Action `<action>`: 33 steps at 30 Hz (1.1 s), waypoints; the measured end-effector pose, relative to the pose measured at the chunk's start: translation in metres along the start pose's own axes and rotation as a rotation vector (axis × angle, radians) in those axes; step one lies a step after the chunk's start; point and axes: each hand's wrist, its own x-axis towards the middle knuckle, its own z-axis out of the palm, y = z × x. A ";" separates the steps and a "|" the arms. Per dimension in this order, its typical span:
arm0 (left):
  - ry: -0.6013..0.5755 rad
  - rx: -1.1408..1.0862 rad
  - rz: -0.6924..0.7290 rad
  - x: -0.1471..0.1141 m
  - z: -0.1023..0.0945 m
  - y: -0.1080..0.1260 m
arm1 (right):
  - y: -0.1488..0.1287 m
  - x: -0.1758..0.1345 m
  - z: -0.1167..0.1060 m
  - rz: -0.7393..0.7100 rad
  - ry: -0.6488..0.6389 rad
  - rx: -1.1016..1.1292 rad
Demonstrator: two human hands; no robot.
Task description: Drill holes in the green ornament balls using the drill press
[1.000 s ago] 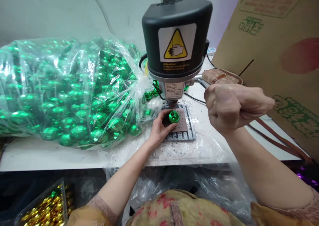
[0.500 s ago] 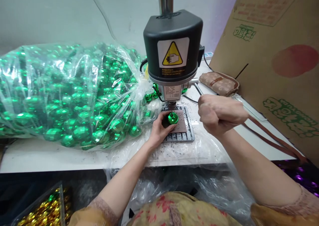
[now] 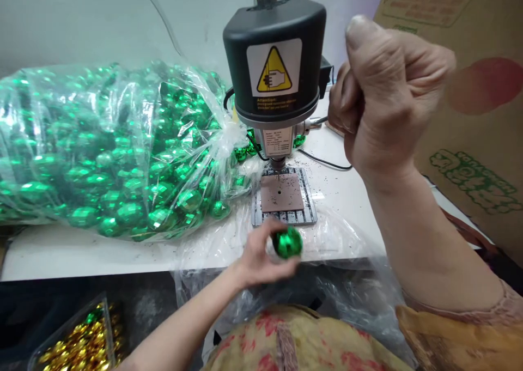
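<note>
Between the thumb and fingers of my left hand (image 3: 261,256) is a shiny green faceted ball (image 3: 288,242), held near the table's front edge. My right hand (image 3: 388,93) is closed in a fist around the feed lever (image 3: 322,120) of a small drill press (image 3: 274,60). Most of that lever is hidden by the fist. Under the chuck (image 3: 278,164), the thin bit points down at a brown pad (image 3: 290,194) with a small dark hole. The pad lies on the slotted metal base (image 3: 311,213), with dark shavings scattered around.
A big clear bag (image 3: 102,158) of green faceted balls fills the table's left side. A cardboard box (image 3: 482,142) stands at the right. Below left is a clear container (image 3: 108,327) of gold pieces. Plastic sheeting (image 3: 347,240) drapes over the table edge.
My left hand has drawn the green ball off the pad toward me. My right hand has risen with the lever, and the drill bit now stands clear above the pad.
</note>
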 end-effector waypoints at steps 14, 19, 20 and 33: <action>-0.086 0.595 0.065 0.018 -0.040 -0.044 | -0.001 -0.004 0.000 -0.008 0.027 -0.015; 0.033 0.639 -0.155 0.065 -0.079 -0.099 | -0.001 -0.004 0.000 0.015 0.037 -0.016; 0.047 0.607 -0.142 0.071 -0.084 -0.109 | -0.002 -0.005 0.000 0.033 0.033 -0.009; -0.365 1.010 -0.003 0.103 -0.101 -0.096 | 0.001 -0.005 -0.002 -0.017 -0.008 -0.010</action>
